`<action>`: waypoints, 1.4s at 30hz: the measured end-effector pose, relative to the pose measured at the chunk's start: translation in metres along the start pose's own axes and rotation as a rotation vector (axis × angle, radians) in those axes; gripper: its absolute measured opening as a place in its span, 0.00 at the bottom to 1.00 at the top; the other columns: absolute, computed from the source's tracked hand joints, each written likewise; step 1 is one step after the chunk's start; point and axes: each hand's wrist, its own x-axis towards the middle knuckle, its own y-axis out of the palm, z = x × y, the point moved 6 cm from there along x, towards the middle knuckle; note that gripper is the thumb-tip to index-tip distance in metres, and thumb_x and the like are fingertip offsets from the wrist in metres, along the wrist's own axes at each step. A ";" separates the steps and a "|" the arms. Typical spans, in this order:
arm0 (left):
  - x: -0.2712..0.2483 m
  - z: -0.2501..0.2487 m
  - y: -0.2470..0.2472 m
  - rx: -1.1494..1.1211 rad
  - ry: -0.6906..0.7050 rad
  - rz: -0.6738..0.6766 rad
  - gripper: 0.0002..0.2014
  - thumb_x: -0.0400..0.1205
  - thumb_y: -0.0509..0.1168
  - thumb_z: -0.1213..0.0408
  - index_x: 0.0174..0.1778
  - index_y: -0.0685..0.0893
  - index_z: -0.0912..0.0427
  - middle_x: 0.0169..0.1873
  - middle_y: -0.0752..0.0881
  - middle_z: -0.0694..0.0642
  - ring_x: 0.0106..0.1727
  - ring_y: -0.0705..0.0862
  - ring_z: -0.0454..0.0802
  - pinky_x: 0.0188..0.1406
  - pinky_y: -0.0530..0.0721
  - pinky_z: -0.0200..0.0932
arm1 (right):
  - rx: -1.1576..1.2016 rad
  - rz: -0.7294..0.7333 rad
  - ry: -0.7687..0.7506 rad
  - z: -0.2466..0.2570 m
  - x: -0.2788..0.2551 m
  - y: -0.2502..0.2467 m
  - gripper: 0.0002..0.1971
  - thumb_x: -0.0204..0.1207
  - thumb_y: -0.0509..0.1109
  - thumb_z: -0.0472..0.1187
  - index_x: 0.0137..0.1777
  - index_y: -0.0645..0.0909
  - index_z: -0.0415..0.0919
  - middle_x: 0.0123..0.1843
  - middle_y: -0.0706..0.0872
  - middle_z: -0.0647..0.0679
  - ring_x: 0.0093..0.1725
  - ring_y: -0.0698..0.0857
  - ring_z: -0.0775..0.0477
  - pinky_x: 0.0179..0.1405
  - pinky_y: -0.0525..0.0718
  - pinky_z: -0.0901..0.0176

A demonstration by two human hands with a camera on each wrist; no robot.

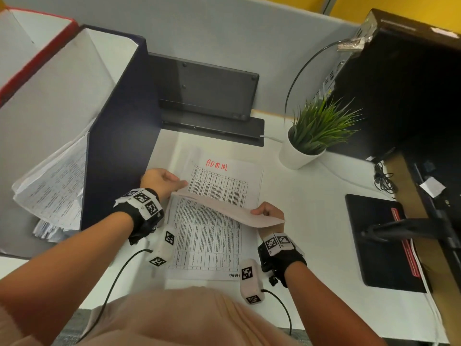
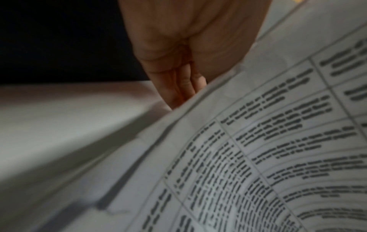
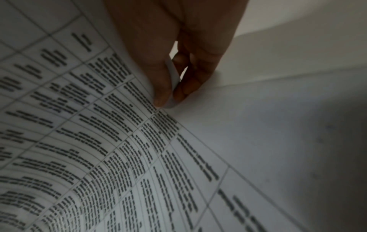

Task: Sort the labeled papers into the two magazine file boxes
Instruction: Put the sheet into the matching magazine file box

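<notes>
A printed table sheet (image 1: 207, 236) lies before me on the white desk (image 1: 311, 221), its far edge lifted and curled back so the blank underside shows. My left hand (image 1: 164, 182) grips the sheet's left edge; its fingers (image 2: 184, 87) slip behind the paper (image 2: 258, 157). My right hand (image 1: 268, 212) pinches the sheet's right corner between thumb and finger (image 3: 168, 94). Beneath lies a sheet marked ADMIN (image 1: 217, 166) in red. At the left stand a dark blue file box (image 1: 119, 136) holding several papers (image 1: 55, 186) and, beyond it, a red-edged file box (image 1: 37, 53).
A potted plant (image 1: 311, 136) stands right of the papers, with a black computer tower (image 1: 399, 96) behind it. A dark flat device (image 1: 207, 91) leans on the partition at the back. A black pad (image 1: 379, 240) and cables (image 1: 384, 181) lie at the right.
</notes>
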 end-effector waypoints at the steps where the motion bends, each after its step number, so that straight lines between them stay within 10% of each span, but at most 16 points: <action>1: 0.000 0.000 0.001 0.024 -0.001 -0.007 0.12 0.68 0.79 0.61 0.36 0.84 0.62 0.32 0.86 0.54 0.33 0.83 0.46 0.28 0.78 0.35 | -0.011 0.003 -0.009 0.001 0.000 0.000 0.21 0.65 0.57 0.12 0.26 0.73 0.39 0.27 0.71 0.46 0.17 0.72 0.66 0.18 0.69 0.78; 15: -0.003 -0.003 0.001 0.277 0.184 -0.050 0.07 0.78 0.65 0.74 0.44 0.89 0.68 0.43 0.89 0.63 0.37 0.79 0.50 0.42 0.79 0.42 | -0.385 -0.053 -0.148 0.005 0.006 -0.001 0.21 0.64 0.79 0.32 0.22 0.71 0.47 0.23 0.77 0.55 0.24 0.73 0.61 0.20 0.70 0.80; 19: -0.015 -0.009 0.000 0.038 0.358 -0.067 0.09 0.75 0.70 0.72 0.42 0.89 0.51 0.42 0.87 0.55 0.39 0.84 0.50 0.41 0.84 0.45 | -0.292 -0.065 -0.108 -0.001 0.006 -0.002 0.22 0.63 0.79 0.29 0.22 0.69 0.45 0.24 0.76 0.54 0.25 0.72 0.59 0.20 0.69 0.80; 26: -0.017 0.006 0.005 -0.337 0.102 0.063 0.19 0.80 0.59 0.75 0.28 0.84 0.49 0.38 0.89 0.52 0.40 0.85 0.51 0.31 0.80 0.39 | -0.315 -0.131 -0.099 -0.005 0.006 -0.005 0.24 0.59 0.82 0.30 0.27 0.65 0.43 0.24 0.71 0.52 0.24 0.68 0.57 0.18 0.69 0.77; 30: -0.018 0.004 0.008 -0.504 0.027 0.114 0.17 0.77 0.53 0.80 0.29 0.79 0.59 0.31 0.90 0.52 0.31 0.86 0.46 0.22 0.78 0.31 | -0.243 -0.085 -0.097 -0.002 0.006 -0.001 0.23 0.61 0.80 0.27 0.52 0.74 0.39 0.35 0.82 0.51 0.32 0.80 0.58 0.26 0.76 0.82; 36: -0.014 0.002 0.007 -0.449 -0.014 0.136 0.14 0.75 0.55 0.74 0.27 0.81 0.59 0.30 0.89 0.52 0.41 0.83 0.55 0.42 0.78 0.45 | -0.210 -0.080 0.016 -0.008 0.004 -0.004 0.13 0.61 0.82 0.35 0.44 0.84 0.39 0.40 0.84 0.50 0.42 0.83 0.51 0.32 0.78 0.75; 42: -0.025 -0.008 0.011 -0.509 -0.030 0.263 0.24 0.80 0.51 0.38 0.42 0.91 0.45 0.45 0.91 0.50 0.48 0.88 0.50 0.51 0.80 0.50 | -0.385 -0.094 -0.016 0.009 0.005 0.004 0.20 0.69 0.76 0.53 0.52 0.80 0.39 0.47 0.83 0.46 0.55 0.81 0.42 0.54 0.81 0.53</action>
